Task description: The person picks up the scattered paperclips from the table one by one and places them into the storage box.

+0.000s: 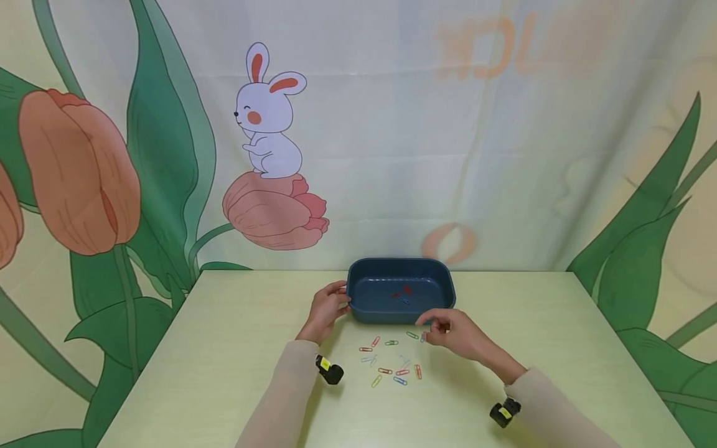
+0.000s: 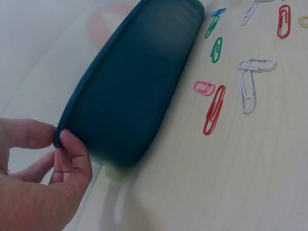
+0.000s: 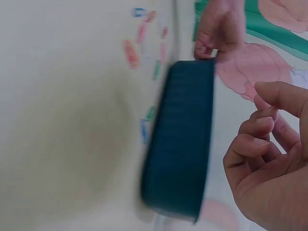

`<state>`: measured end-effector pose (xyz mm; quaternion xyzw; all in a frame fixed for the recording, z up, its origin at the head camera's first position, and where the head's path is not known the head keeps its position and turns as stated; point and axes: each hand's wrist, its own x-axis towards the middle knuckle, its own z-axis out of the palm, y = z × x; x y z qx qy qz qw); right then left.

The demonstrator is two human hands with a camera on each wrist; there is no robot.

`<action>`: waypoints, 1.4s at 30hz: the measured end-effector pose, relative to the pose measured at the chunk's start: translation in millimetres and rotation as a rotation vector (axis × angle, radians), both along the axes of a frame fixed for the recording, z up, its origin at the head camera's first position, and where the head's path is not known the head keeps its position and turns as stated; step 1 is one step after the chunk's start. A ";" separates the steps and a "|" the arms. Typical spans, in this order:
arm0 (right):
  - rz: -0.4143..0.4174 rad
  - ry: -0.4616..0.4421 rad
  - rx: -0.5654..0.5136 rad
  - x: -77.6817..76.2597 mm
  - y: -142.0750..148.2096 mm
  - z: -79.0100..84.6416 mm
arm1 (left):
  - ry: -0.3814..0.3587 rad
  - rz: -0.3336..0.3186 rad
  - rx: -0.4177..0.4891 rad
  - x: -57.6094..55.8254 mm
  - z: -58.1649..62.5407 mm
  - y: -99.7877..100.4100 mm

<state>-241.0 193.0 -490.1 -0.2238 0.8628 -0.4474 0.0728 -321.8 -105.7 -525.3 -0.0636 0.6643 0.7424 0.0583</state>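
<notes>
Paper clips in several colours lie scattered on the tabletop (image 1: 235,361), in front of a dark blue tray. Counted by colour: two green clips (image 1: 391,343), two blue clips (image 1: 400,381), two pink clips (image 1: 376,341), one yellow clip (image 1: 376,381) and at least three reddish clips (image 1: 384,371). White clips (image 2: 247,91) lie in two small groups; the nearer-left group has two, while the other is too faint to count. Inside the one tray (image 1: 400,315) are what look like two red clips (image 1: 407,290) and one blue.

The left hand (image 1: 327,311) has its fingers clamped on the tray's left rim. The right hand (image 1: 459,333) is by the tray's front right corner, fingers loosely bent, a gap between them, gripping nothing visible; one of the blue clips lies just beneath.

Two wrist cameras (image 1: 330,371) each carry a yellow label, too small to read. The backdrop (image 1: 381,155) shows one white rabbit (image 1: 266,118) on a tulip and pale orange lettering (image 1: 452,56), too faint to read as a word.
</notes>
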 end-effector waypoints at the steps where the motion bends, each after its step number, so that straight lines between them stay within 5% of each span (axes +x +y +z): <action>1: 0.006 0.000 0.006 1.1 0.2 -3.7 | 0.001 0.000 -0.002 0.1 -0.3 0.0; 21: 0.127 -0.006 0.113 5.0 2.7 -55.3 | -0.010 0.000 0.005 -1.1 -0.7 -0.9; 42: 0.146 -0.007 0.200 11.7 -6.6 -62.1 | -0.002 0.002 0.000 -0.8 -1.4 -0.1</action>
